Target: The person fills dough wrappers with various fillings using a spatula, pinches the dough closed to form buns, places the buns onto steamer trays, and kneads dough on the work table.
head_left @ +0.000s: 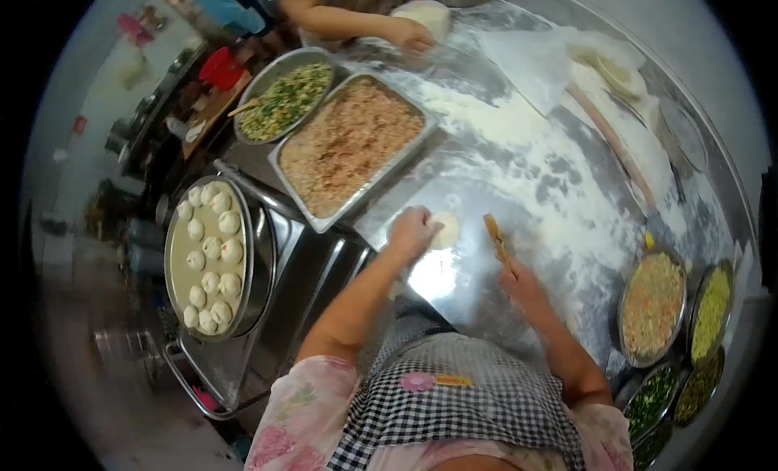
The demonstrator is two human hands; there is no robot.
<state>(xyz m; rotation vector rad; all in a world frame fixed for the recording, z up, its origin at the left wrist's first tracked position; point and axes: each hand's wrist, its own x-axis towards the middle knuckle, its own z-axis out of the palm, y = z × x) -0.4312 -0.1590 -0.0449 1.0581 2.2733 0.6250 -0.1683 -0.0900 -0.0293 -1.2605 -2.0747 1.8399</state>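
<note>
My left hand [412,230] is closed at the left edge of a small round dough wrapper [444,230], which is at the metal table's near side. Its fingers touch or pinch the wrapper's edge. To the right, my right hand [523,283] is wrapped round the lower end of a flat wooden spatula [496,237], whose tip points up and away from me. The spatula's tip looks bare. Beyond my left hand stands a rectangular metal tray of minced filling [322,224].
At the left is a round steamer tray with several buns [172,289]. A bowl of chopped greens [243,136] stands behind the filling tray. A co-worker's hand [412,37] is over dough at the back. Flour [519,122], a rolling pin [612,143] and several filling bowls [652,305] lie rightward.
</note>
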